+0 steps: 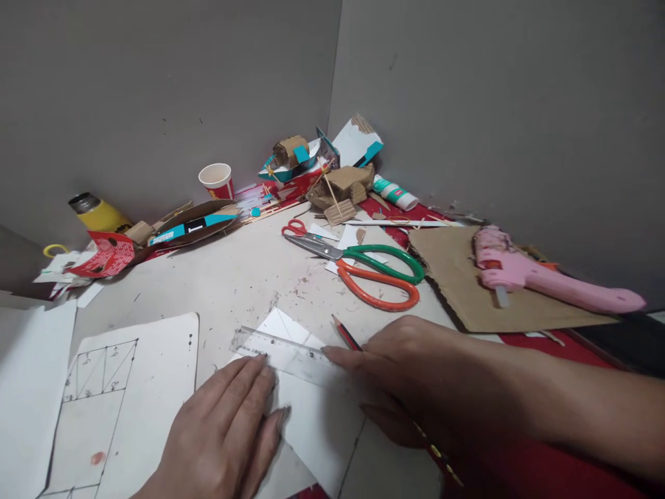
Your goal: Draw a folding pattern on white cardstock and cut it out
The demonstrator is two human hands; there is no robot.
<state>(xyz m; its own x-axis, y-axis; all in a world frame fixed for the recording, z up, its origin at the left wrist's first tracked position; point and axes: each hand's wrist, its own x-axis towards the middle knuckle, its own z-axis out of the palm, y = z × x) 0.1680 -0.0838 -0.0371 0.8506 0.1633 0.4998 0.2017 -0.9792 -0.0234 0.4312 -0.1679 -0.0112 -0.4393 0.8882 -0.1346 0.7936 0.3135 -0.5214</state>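
Clear ruler (295, 360) lies across white paper (316, 423), probably light, stiff, slippery, best pinned at both ends: my left hand (223, 419) presses, fingers together; right hand (408, 367) clasps pencil (347, 334).

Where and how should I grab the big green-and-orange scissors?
I'd hold the big scissors by the green handle and orange handle, coming from the near right. Those rounded loops face that way, while the metal blades point left and away. The right hand is nearer, but should probably put down the pencil first.
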